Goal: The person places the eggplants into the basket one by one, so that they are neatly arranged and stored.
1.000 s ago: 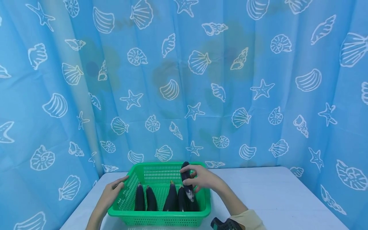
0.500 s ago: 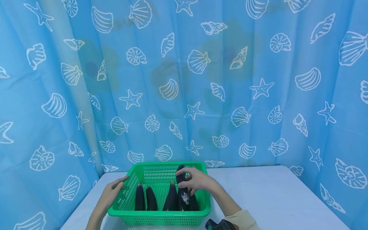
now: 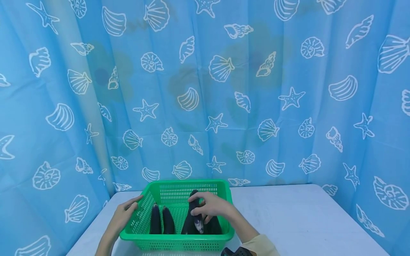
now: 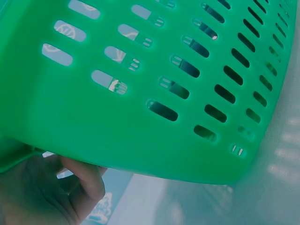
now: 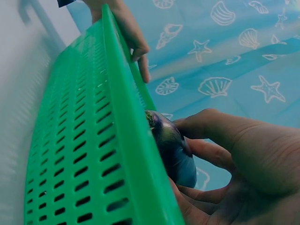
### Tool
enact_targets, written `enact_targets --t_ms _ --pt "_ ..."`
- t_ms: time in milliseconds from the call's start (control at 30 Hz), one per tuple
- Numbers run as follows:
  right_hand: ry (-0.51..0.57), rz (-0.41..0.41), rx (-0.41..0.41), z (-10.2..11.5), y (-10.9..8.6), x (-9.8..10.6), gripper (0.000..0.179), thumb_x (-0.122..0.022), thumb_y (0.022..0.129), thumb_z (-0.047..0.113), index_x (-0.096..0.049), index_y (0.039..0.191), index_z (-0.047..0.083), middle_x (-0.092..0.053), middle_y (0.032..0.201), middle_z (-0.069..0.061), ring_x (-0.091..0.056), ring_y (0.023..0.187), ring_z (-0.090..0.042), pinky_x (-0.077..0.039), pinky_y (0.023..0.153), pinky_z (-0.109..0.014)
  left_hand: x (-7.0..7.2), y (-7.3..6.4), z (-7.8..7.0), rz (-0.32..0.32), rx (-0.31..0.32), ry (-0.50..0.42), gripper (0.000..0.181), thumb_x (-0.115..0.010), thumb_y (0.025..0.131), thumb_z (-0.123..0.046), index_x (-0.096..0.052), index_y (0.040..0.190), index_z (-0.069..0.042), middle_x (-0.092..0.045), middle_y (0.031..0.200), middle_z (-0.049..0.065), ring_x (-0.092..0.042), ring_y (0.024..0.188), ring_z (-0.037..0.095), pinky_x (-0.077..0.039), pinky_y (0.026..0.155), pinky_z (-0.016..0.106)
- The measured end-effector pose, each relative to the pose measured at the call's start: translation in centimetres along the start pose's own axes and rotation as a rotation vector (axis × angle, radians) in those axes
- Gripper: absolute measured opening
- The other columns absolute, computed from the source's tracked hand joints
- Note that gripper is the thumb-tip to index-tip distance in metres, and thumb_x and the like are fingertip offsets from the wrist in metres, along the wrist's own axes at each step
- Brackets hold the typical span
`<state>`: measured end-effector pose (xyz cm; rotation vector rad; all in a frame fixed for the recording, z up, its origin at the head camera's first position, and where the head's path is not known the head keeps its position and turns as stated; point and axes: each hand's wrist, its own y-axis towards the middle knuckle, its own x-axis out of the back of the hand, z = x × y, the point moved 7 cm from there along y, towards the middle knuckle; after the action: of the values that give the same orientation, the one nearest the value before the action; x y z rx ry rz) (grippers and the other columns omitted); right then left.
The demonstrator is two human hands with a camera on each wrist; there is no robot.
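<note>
My right hand [image 3: 208, 206] grips a dark purple eggplant [image 3: 195, 209] between thumb and fingers, its pale mottled end tilted down toward me, over the right half of the green basket [image 3: 179, 237]. In the right wrist view this eggplant [image 5: 171, 145] shows behind the basket rim, with the fingers curled about it. My left hand [image 3: 123, 215] rests at the basket's left rim; in the left wrist view its fingers [image 4: 86, 180] are bent at the rim's edge. Two eggplants [image 3: 155, 219] lie in the left half, and several more [image 3: 215, 227] lie partly hidden beneath the held one.
The basket has slotted walls and stands near the front of a white-covered table [image 3: 282, 213]. A blue curtain [image 3: 205, 106] with white shell and starfish prints hangs behind and on both sides. A dark strap [image 3: 237, 251] is on the right wrist.
My right hand has carried the eggplant leftward and lower, from near the basket's right wall to over the eggplants right of the middle. The left hand has stayed at the rim.
</note>
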<state>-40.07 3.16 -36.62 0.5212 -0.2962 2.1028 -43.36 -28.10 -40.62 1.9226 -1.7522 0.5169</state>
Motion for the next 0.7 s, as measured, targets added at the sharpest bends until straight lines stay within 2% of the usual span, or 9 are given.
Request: enact_targets --t_ms 200,400,533,633,700 --pt "0.027 0.03 -0.017 0.0 0.4 -0.9 0.038 -0.068 0.092 0.017 -0.061 0.129 0.017 -0.062 0.117 -0.016 -0.063 0.064 -0.02 -0.059 0.063 -0.041 0.0 0.0 0.0 0.004 0.008 -0.002 0.05 -0.041 0.097 -0.021 -0.048 0.146 -0.014 -0.044 0.149 0.025 -0.046 0.132 0.047 -0.041 0.103 0.06" --pt "0.025 0.034 -0.039 -0.1 0.9 -1.6 0.036 -0.069 0.091 0.017 -0.063 0.127 0.018 -0.067 0.097 -0.011 -0.061 0.061 -0.02 -0.058 0.065 -0.046 0.0 0.0 0.0 0.006 -0.001 -0.002 0.049 -0.041 0.098 -0.022 -0.048 0.146 -0.014 -0.044 0.149 0.025 -0.046 0.132 0.047 -0.041 0.103 0.06" --pt "0.0 0.012 -0.039 -0.1 1.2 -1.8 0.034 -0.069 0.09 0.016 -0.065 0.123 0.017 -0.067 0.104 -0.012 -0.064 0.069 -0.019 -0.059 0.063 -0.044 0.0 0.0 0.0 0.006 0.005 0.005 0.05 -0.041 0.098 -0.023 -0.047 0.146 -0.014 -0.043 0.15 0.025 -0.045 0.132 0.048 -0.04 0.103 0.061" --pt "0.026 0.009 -0.044 -0.1 1.3 -2.1 0.032 -0.07 0.089 0.014 -0.067 0.12 0.015 -0.065 0.112 -0.014 -0.068 0.077 -0.021 -0.06 0.065 -0.043 -0.1 0.0 0.0 0.005 0.015 0.015 0.05 -0.04 0.097 -0.023 -0.047 0.147 -0.015 -0.042 0.15 0.025 -0.044 0.133 0.048 -0.038 0.105 0.062" --pt "0.062 0.015 -0.058 -0.2 1.3 -2.3 0.031 -0.07 0.089 0.013 -0.067 0.12 0.015 -0.063 0.111 -0.015 -0.068 0.078 -0.023 -0.06 0.066 -0.044 -0.1 0.1 -0.1 0.004 0.018 0.017 0.051 -0.04 0.097 -0.023 -0.046 0.147 -0.014 -0.042 0.15 0.025 -0.043 0.133 0.048 -0.037 0.106 0.063"
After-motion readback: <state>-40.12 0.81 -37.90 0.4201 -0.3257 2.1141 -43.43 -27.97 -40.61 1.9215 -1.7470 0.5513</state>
